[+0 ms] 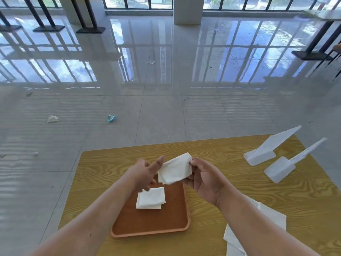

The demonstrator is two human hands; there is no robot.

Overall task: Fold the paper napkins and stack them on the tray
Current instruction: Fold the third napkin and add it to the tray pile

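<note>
My right hand (203, 179) pinches the right edge of a folded white napkin (175, 169) and holds it in the air above the far end of the brown tray (153, 226). My left hand (145, 171) is beside the napkin's left edge with its fingers relaxed; whether it touches the paper is unclear. A folded napkin stack (151, 198) lies on the tray below my left hand. Unfolded white napkins (239, 237) lie on the table under my right forearm, partly hidden.
The wooden table (239, 182) carries two white plastic sign holders (265, 152) (282, 168) at the back right. Beyond the table's far and left edges is a glossy tiled floor with bits of litter (111, 118) and table legs further off.
</note>
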